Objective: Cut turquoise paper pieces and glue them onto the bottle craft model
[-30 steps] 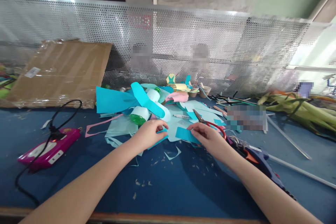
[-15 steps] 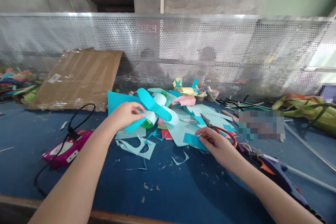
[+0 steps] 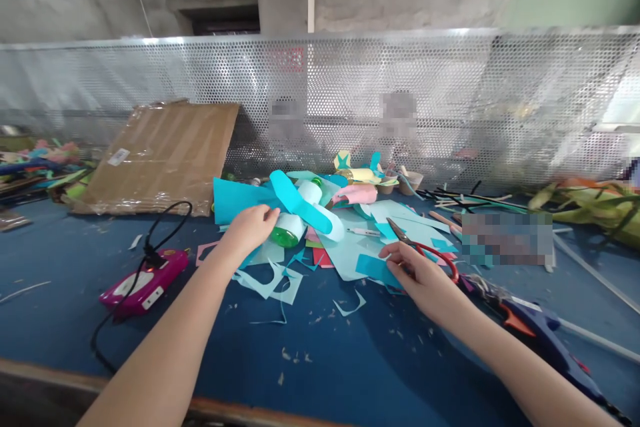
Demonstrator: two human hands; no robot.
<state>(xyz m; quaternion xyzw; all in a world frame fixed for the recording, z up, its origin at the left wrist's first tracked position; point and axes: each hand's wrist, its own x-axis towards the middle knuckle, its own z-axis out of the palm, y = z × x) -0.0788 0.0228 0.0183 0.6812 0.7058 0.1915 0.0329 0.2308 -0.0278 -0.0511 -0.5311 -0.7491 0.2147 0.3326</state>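
Observation:
My right hand (image 3: 413, 270) pinches a small blue paper piece (image 3: 370, 268) low over the table. Red-handled scissors (image 3: 417, 245) lie just beyond that hand. My left hand (image 3: 255, 225) is closed, its fingertips beside a large blue paper sheet (image 3: 237, 200); what it holds, if anything, is hidden. Close to its fingers lies a green bottle wrapped in pale paper (image 3: 287, 232). A long, round-ended blue paper strip (image 3: 303, 205) rests across the top of this bottle and another wrapped bottle (image 3: 311, 191). Pale blue sheets (image 3: 350, 250) lie under and around them.
A purple power strip (image 3: 145, 283) with a black cord is at left, before a leaning cardboard sheet (image 3: 165, 157). A dark blue glue gun (image 3: 530, 323) lies at right, under my forearm. Paper scraps (image 3: 350, 307) litter the front; perforated metal (image 3: 340, 80) walls the back.
My left hand's fingers have closed further, and the blue paper that hung below them no longer shows there. My right hand keeps its pinch. The whole view has shifted slightly.

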